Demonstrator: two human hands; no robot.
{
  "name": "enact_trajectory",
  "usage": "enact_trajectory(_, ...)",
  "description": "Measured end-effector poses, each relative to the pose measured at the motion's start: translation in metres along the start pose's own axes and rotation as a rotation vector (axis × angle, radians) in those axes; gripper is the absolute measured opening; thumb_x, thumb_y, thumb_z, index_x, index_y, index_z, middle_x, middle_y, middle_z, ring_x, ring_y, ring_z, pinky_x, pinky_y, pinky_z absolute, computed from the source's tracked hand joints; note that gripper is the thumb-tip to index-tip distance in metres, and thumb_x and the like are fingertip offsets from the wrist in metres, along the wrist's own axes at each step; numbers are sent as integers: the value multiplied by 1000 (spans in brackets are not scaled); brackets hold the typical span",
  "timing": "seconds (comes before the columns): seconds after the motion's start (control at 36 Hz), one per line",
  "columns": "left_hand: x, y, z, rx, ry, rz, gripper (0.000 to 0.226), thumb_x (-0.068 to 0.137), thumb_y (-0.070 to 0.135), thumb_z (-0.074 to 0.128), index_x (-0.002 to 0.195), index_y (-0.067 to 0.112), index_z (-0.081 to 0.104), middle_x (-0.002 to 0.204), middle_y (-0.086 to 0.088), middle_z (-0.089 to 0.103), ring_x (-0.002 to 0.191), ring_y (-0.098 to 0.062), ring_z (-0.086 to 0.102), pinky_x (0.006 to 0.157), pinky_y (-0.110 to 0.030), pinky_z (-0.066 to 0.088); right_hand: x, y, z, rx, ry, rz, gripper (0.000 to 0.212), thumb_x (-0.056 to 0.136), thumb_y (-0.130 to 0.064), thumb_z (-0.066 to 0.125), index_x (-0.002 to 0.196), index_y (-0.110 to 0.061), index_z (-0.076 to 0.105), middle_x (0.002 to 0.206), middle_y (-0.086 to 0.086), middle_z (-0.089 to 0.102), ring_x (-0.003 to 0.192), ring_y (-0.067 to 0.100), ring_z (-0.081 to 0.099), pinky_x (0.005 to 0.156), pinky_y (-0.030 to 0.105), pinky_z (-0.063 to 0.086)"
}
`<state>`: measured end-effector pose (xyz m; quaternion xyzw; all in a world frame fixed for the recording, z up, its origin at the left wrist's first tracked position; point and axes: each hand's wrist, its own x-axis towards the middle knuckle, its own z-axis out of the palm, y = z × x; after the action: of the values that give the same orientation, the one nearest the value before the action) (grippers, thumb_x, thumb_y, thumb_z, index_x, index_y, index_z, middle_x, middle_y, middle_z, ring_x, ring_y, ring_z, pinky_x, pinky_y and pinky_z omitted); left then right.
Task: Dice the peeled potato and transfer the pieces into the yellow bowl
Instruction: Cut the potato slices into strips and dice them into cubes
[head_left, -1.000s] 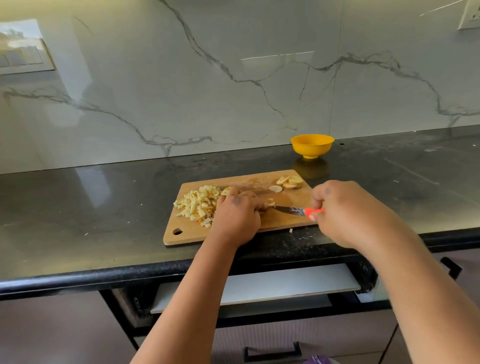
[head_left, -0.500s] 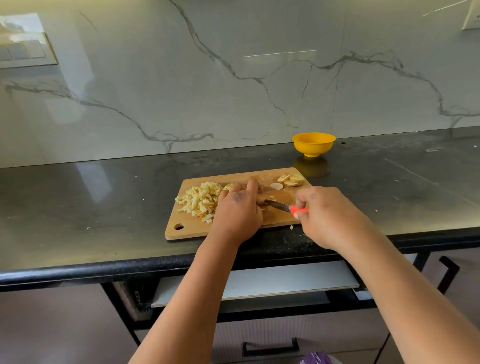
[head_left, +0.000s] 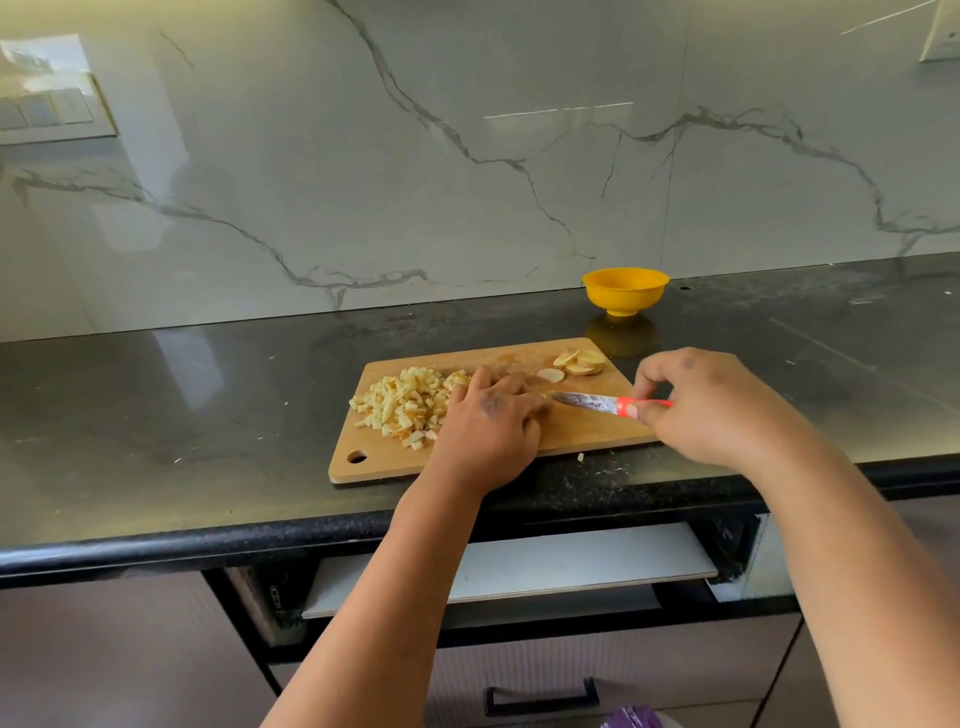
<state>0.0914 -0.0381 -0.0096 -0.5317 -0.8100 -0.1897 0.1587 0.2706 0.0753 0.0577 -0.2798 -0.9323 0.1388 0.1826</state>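
A wooden cutting board (head_left: 592, 434) lies on the black counter. On its left part is a pile of diced potato (head_left: 402, 402). Several round potato slices (head_left: 579, 362) sit at its far right corner. My left hand (head_left: 491, 423) rests fingers-down on the middle of the board, covering whatever potato is under it. My right hand (head_left: 711, 408) grips the red handle of a small knife (head_left: 589, 401), whose blade points left toward the left fingertips. The yellow bowl (head_left: 625, 289) stands behind the board near the wall, and its inside is hidden.
The black counter (head_left: 182, 415) runs left and right, backed by a marble wall. Small potato scraps (head_left: 581, 457) lie by the board's front edge. Below the counter edge a white pull-out shelf (head_left: 519, 566) sticks out above a drawer with a dark handle.
The right hand drew the knife back to the right after pushing it in toward the left fingers. The left hand stayed pressed on the board.
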Motion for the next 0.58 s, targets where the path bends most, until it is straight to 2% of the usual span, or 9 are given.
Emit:
enact_trajectory(0.11, 0, 0, 0, 11, 31, 4, 35, 98, 26, 42, 122, 29, 67, 126, 11, 59, 118, -16, 37, 96, -37, 29, 1, -2, 5, -11, -7, -3, 8, 93, -29, 64, 87, -23, 62, 82, -11, 48, 67, 4, 44, 51, 17, 28)
enact_trajectory(0.19, 1, 0, 1, 8, 48, 0, 35, 96, 24, 44, 118, 29, 70, 124, 12, 63, 115, -16, 38, 89, -33, 26, 2, -3, 8, -10, -44, 12, 17, 94, -27, 64, 78, -26, 56, 81, -9, 49, 66, 5, 44, 50, 17, 27)
enact_trajectory(0.31, 1, 0, 0, 24, 49, -4, 34, 95, 24, 44, 113, 27, 72, 119, 13, 66, 113, -16, 39, 93, -36, 31, 5, -4, 9, -52, -81, 28, 16, 94, -24, 64, 79, -23, 58, 93, -2, 55, 74, 14, 49, 52, 17, 29)
enact_trajectory(0.42, 0, 1, 0, -1, 61, -6, 33, 95, 24, 46, 114, 29, 72, 121, 12, 66, 114, -17, 41, 94, -37, 31, 3, 3, -10, -88, -165, 79, 12, 92, -25, 65, 81, -21, 65, 89, -2, 60, 74, 13, 53, 53, 20, 33)
enact_trajectory(0.47, 0, -1, 0, -14, 51, -20, 32, 94, 24, 47, 113, 29, 72, 121, 12, 66, 114, -17, 41, 94, -36, 30, 0, 14, -23, -38, -210, 102, 13, 92, -23, 63, 81, -23, 68, 73, -5, 64, 65, 11, 55, 51, 22, 35)
enact_trajectory(0.53, 1, -1, 0, -56, 60, -50, 29, 93, 24, 49, 109, 26, 73, 118, 10, 68, 114, -18, 42, 94, -35, 33, -2, 25, -31, 46, -248, 124, 14, 94, -23, 61, 81, -24, 68, 54, -5, 63, 47, 8, 50, 48, 23, 36)
enact_trajectory(0.58, 5, -3, 0, -96, 98, -70, 24, 92, 23, 53, 106, 21, 73, 115, 7, 69, 110, -19, 46, 96, -37, 40, 0, 33, -33, 123, -244, 156, 14, 95, -24, 60, 85, -22, 68, 50, -4, 62, 35, 6, 41, 45, 22, 32)
